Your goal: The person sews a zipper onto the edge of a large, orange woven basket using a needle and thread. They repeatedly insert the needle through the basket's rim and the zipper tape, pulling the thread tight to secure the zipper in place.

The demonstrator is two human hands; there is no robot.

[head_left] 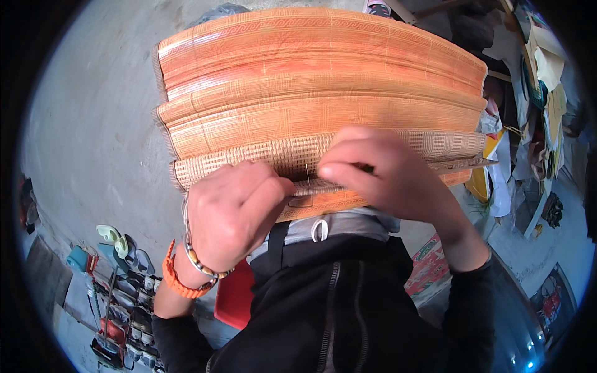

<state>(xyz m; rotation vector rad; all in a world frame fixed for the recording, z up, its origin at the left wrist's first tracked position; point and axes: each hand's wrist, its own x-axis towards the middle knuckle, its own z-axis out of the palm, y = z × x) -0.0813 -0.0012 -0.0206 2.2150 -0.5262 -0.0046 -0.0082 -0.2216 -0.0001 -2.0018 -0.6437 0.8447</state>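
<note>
An orange woven sleeping mat lies in wavy folds across my lap, its beige backing turned up near me. My left hand is closed on the mat's dark bound edge, thumb and forefinger pressed together. To its right my right hand, smeared by motion, holds its fingers curled in a pinch just above the edge. What sits in that pinch is hidden. Between the two hands a thin, light thread or needle stands up from the binding, with a small dark loop below it.
Below my left arm a red plastic seat shows. Rows of shoes stand on a rack at the lower left. Papers and bags are heaped along the right side. A dark glossy surface curves at the lower right.
</note>
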